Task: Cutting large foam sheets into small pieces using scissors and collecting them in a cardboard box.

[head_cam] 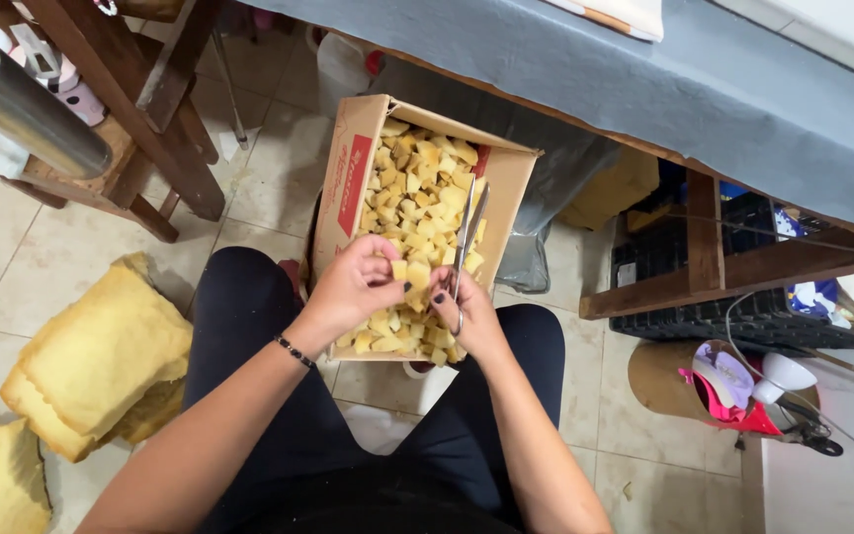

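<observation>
At frame centre, the left hand pinches a small yellow foam piece over the open cardboard box, dangerously close to the steel scissors gripped by the right hand.

Small yellow foam cube pinched over the cube-filled cardboard box, scissors pointing upward

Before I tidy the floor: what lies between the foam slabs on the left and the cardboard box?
In the head view, the person's dark-trousered leg lies between the foam slabs and the cardboard box, with bare tile beside it.
</observation>
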